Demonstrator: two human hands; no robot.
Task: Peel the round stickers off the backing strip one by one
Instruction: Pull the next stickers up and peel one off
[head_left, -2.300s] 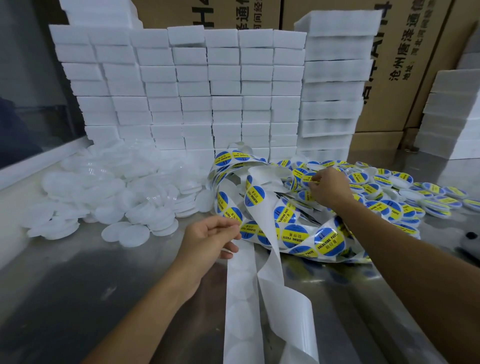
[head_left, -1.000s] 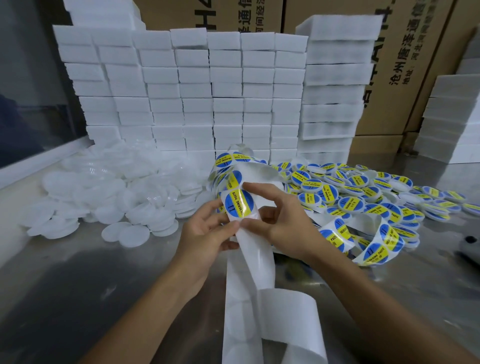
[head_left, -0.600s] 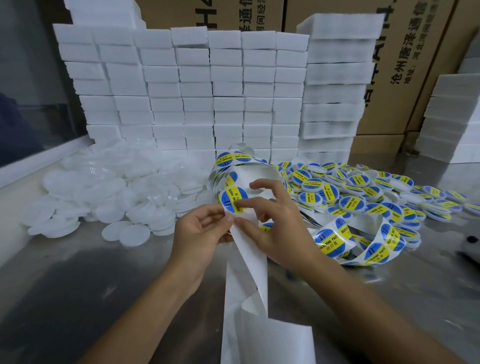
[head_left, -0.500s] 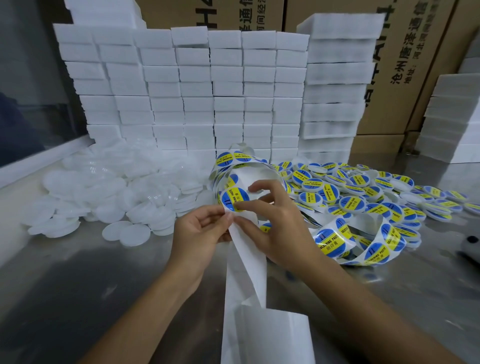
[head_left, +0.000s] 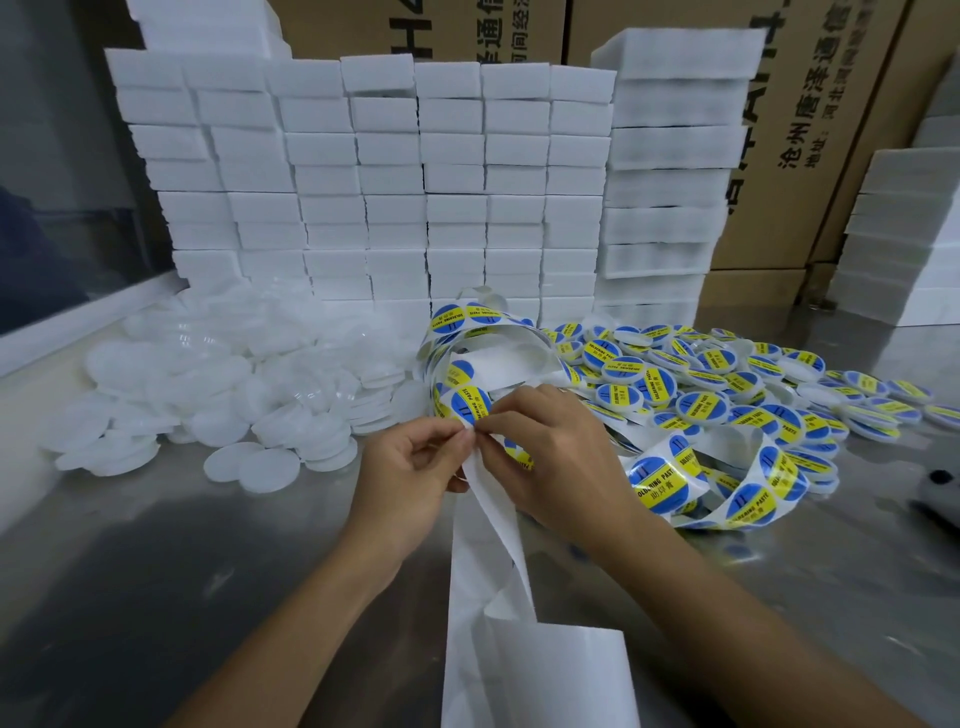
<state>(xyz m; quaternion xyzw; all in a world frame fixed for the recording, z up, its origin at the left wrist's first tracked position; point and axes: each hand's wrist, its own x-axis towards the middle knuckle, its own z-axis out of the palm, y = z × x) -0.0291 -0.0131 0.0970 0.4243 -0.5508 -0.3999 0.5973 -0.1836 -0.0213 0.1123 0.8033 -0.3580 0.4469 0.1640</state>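
1. The left hand pinches the long white paper backing strip between thumb and fingertips, just below the lowest round blue-and-yellow "SOLDERING PASTE" sticker on it.
2. The right hand meets the left at the same spot, thumb and forefinger closed on the lower edge of that sticker; whether the edge is lifted off the strip cannot be told.
3. The bare, sticker-free length of the strip hangs from the hands toward the camera and folds over at the bottom of the view.
4. The part of the strip that carries stickers loops up behind the hands and runs on in coils to their right, lying on the stainless steel table.
5. No containers with visible contents are in view. A heap of small round white plastic lids lies loose on the table to the left.
6. A heap of round lids bearing the blue-and-yellow stickers lies to the right, behind the coiled strip.
7. Stacked white foam blocks form a wall at the back, with brown cardboard cartons behind them.
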